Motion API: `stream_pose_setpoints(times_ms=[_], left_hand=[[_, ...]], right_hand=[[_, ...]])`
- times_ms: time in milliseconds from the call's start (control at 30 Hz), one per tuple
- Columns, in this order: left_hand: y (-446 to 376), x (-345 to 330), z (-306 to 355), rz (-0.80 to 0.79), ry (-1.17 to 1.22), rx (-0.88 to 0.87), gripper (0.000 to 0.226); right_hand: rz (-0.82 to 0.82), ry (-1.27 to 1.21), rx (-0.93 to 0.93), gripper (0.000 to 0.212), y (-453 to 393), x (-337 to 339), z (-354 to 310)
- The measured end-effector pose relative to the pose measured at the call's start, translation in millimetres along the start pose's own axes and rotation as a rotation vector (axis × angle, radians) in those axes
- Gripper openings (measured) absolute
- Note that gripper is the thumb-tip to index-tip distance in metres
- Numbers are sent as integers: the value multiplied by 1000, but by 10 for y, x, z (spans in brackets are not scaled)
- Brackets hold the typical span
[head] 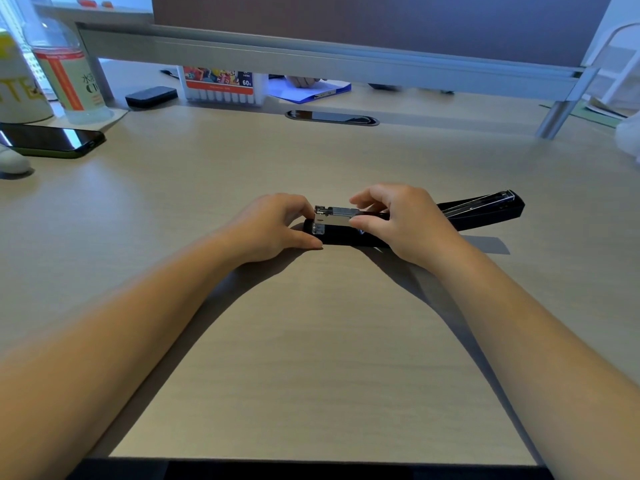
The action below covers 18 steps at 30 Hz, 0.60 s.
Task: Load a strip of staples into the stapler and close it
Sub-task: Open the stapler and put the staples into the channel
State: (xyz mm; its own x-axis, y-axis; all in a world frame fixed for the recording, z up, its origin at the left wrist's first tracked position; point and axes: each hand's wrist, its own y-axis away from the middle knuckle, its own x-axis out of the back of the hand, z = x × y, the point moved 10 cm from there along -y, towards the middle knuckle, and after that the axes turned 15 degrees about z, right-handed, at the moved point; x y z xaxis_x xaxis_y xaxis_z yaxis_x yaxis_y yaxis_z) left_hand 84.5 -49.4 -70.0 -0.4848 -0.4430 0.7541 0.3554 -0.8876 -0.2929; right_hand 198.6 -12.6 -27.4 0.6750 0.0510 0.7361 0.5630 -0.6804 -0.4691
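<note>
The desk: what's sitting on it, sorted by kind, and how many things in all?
Staplers: 1, the open black stapler under both hands
Phones: 1, the dark phone at far left
Bottles: 1, the clear bottle with an orange label
Marker boxes: 1, the marker box
Small black cases: 1, the black case
Blue folders: 1, the blue folder
Total: 6

A dark phone (52,140) lies near a labelled bottle (69,77) at the desk's (311,341) far left.
</note>
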Motion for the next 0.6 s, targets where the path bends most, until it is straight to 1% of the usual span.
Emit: stream_pose_setpoints(times_ms=[100, 200, 300, 600], left_hand=[[8, -5, -3, -6, -5, 4, 37], [4, -3, -5, -4, -8, 9, 37], [3, -4, -8, -3, -16, 10, 36], [-9, -3, 0, 3, -33, -1, 37]], right_hand=[[34, 53, 27, 23, 4, 67, 6], [9, 111, 45, 18, 20, 53, 13], [-13, 119, 63, 19, 33, 10, -9], [-70, 40, 94, 26, 54, -97, -100]])
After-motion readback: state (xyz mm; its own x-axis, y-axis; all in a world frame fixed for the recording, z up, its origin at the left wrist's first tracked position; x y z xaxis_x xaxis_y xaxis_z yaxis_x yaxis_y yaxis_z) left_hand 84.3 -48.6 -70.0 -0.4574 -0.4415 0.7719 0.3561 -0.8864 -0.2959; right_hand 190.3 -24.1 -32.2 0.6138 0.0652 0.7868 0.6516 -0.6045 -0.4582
